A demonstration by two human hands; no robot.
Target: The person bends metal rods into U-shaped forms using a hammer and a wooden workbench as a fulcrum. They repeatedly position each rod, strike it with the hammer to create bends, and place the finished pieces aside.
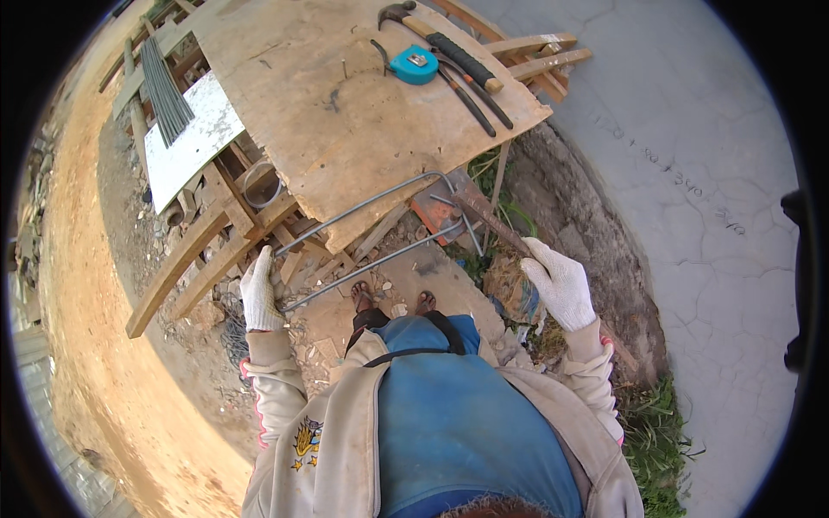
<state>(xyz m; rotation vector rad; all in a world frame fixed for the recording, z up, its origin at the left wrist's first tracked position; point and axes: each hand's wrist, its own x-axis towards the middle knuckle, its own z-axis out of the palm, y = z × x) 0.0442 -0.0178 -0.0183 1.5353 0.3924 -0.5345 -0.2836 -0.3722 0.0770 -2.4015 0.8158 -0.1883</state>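
My left hand (261, 298), in a white knit glove, is closed around the left side of a bent steel rod (345, 212). The rod forms a long, narrow frame, with two long sides running up to the right and bends at the far end. My right hand (560, 283), also gloved, grips the lower end of a rusty flat metal bar (485, 216). The bar's upper end meets the frame's bent far corner at the edge of the wooden board (302, 129); exactly how they join is too small to tell. An orange-red piece (432, 216) lies just below that corner.
On the board lie a claw hammer (453, 59), a teal tape measure (414, 66) and dark-handled pliers (471, 99); a nail (344, 67) stands up from it. Straight steel rods (164, 95) rest on a white panel (194, 142). Curved timbers (186, 259) jut out left. Rubble surrounds my feet.
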